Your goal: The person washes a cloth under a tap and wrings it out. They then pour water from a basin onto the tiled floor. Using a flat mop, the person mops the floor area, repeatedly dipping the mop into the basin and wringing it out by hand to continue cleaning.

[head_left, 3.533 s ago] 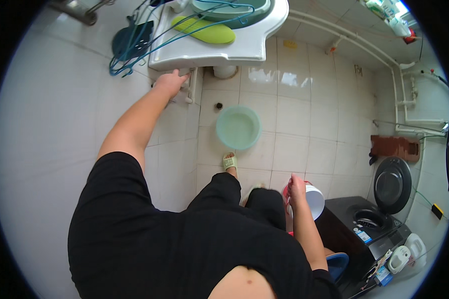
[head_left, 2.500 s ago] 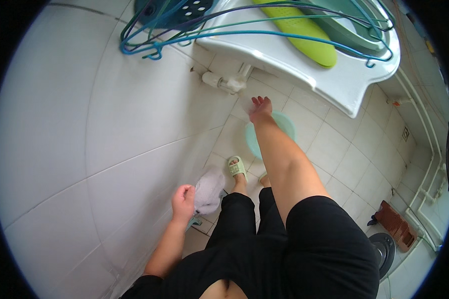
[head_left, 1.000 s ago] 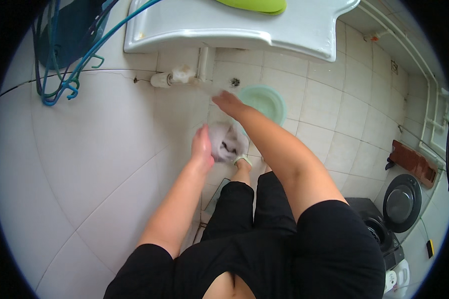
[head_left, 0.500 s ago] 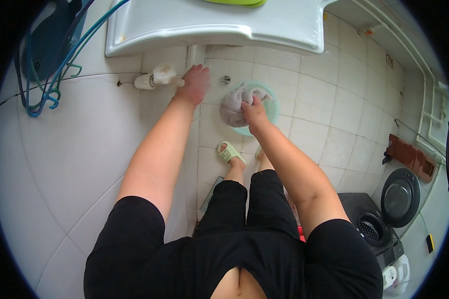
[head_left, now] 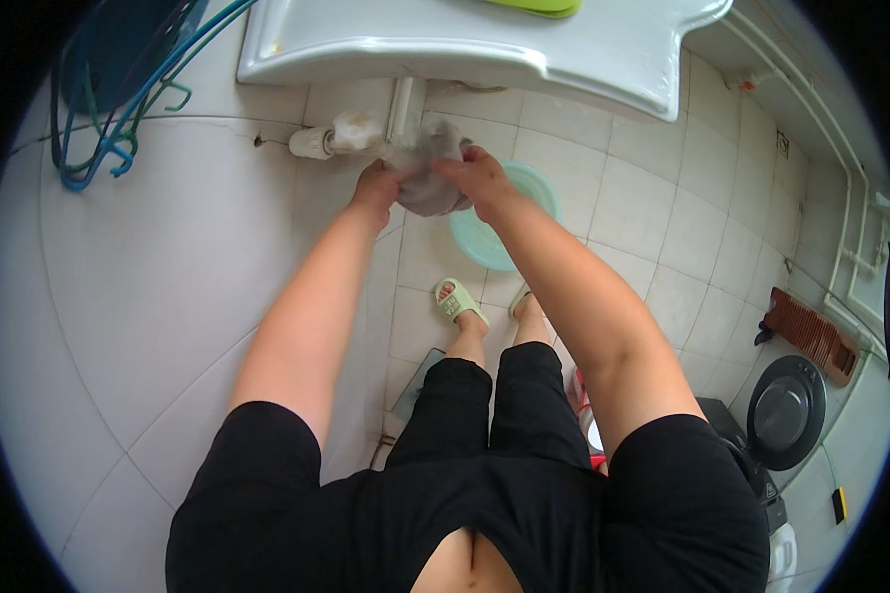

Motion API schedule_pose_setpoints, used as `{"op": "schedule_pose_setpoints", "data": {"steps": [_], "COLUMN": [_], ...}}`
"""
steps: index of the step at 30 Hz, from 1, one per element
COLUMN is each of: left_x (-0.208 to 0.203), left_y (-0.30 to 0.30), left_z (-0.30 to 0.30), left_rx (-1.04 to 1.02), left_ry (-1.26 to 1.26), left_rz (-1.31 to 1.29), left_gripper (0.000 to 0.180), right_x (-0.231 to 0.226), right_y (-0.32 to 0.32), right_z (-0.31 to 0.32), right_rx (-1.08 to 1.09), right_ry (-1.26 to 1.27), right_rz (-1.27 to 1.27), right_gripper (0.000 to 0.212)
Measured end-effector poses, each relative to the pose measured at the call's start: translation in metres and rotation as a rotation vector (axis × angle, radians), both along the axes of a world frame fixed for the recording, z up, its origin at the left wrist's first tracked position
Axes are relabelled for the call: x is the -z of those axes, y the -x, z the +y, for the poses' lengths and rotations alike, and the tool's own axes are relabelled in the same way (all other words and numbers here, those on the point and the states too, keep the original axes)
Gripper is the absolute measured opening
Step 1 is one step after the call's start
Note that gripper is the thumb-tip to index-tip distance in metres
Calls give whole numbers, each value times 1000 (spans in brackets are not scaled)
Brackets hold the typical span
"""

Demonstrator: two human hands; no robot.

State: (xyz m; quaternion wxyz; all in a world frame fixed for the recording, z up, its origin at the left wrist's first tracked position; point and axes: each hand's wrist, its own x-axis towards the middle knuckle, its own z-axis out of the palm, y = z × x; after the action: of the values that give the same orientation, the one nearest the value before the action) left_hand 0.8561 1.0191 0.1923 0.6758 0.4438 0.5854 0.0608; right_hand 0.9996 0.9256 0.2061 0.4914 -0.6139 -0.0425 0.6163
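In the head view, the left hand (head_left: 378, 185) and right hand (head_left: 477, 176) both clutch a crumpled grey cloth (head_left: 427, 178), fingers closed on it, just under the white sink (head_left: 485, 44) beside its drain pipe (head_left: 403, 107). A pale green basin (head_left: 499, 222) sits on the floor at four o'clock from the cloth.

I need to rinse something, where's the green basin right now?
In the head view the green basin sits on the tiled floor under the sink, just below the right hand.
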Motion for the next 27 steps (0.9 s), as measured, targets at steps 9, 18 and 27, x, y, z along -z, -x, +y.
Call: {"op": "schedule_pose_setpoints", "data": {"steps": [9, 18, 27], "left_x": [-31, -98, -80], "left_y": [14, 19, 46], "left_z": [-57, -90, -88], "left_rx": [482, 857, 731], "left_ry": [-1039, -1054, -721], "left_rz": [95, 71, -132], "left_gripper": [13, 22, 9], "right_x": [49, 11, -6], "right_y": [42, 35, 34], "right_z": [-1, 12, 28], "right_rx": [-85, 63, -8], "right_ry": [78, -2, -61], "right_rz": [135, 623, -162], "right_gripper": [54, 49, 33]}}
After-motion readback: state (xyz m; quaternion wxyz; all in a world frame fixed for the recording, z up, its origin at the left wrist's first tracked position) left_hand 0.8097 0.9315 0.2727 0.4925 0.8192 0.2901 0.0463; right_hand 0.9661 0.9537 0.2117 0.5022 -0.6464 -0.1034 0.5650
